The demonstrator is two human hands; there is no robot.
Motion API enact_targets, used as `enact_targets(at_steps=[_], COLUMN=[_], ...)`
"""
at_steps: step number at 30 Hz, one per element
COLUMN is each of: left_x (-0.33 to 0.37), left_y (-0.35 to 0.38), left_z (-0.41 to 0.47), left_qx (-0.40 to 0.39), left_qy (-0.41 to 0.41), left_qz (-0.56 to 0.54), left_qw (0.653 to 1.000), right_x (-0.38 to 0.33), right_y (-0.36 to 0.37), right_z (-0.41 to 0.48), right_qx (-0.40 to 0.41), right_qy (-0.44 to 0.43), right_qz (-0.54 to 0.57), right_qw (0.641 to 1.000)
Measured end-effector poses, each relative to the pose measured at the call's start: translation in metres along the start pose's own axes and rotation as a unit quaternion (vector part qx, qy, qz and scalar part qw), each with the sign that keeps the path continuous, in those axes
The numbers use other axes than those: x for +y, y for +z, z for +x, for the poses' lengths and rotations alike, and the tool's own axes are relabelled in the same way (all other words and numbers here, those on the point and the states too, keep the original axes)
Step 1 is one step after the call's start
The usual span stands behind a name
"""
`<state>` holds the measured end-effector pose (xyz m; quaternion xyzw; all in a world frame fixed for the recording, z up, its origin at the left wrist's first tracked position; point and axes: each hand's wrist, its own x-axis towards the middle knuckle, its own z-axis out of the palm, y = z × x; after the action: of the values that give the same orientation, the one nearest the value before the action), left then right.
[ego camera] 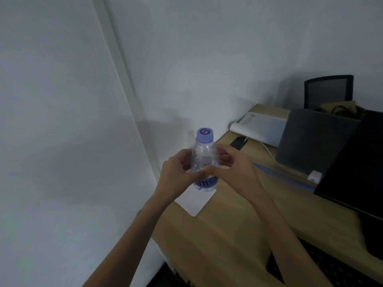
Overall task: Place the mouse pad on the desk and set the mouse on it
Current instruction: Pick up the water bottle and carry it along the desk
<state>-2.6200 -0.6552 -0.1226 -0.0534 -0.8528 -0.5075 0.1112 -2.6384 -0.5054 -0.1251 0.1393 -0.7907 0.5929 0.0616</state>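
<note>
Both hands hold a clear plastic water bottle [204, 156] with a purple cap, upright just above the wooden desk [223, 228]. My left hand [178, 177] wraps its left side and my right hand [232, 168] its right side, thumbs meeting in front. A white square pad or card [195, 200] lies flat on the desk under the bottle. No mouse shows in view.
A dark laptop or monitor [356, 162] stands at the right, a keyboard [331, 268] at bottom right. A grey sleeve or folder [310, 141], a white cable, a small black device [238, 142], rolled white paper [259, 129] and a chair [329, 91] sit behind. A white wall borders the left.
</note>
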Motion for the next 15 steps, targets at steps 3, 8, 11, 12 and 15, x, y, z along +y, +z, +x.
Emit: enact_targets(at_steps=[3, 8, 11, 12, 15], left_x=[-0.02, -0.051, -0.07, -0.076, -0.092], left_y=[0.0, 0.019, 0.034, 0.04, 0.055], left_z=[0.033, 0.079, 0.102, 0.11, 0.126], left_qx=[-0.018, -0.073, -0.121, -0.141, -0.191], left_qy=[0.005, 0.008, -0.005, -0.011, -0.01], left_qz=[0.009, 0.017, -0.005, -0.02, -0.058], left_qw=[1.0, 0.997, 0.993, 0.99, 0.98], right_x=[0.013, 0.042, 0.061, 0.069, 0.093], right_y=[0.012, 0.019, 0.022, 0.023, 0.026], right_z=[0.027, 0.057, 0.068, 0.071, 0.078], right_qx=[0.022, 0.058, 0.088, 0.099, 0.137], right_qy=[0.022, 0.054, 0.09, 0.097, 0.128], right_qz=[-0.006, -0.035, -0.042, -0.043, -0.048], right_qw=[0.999, 0.996, 0.991, 0.989, 0.981])
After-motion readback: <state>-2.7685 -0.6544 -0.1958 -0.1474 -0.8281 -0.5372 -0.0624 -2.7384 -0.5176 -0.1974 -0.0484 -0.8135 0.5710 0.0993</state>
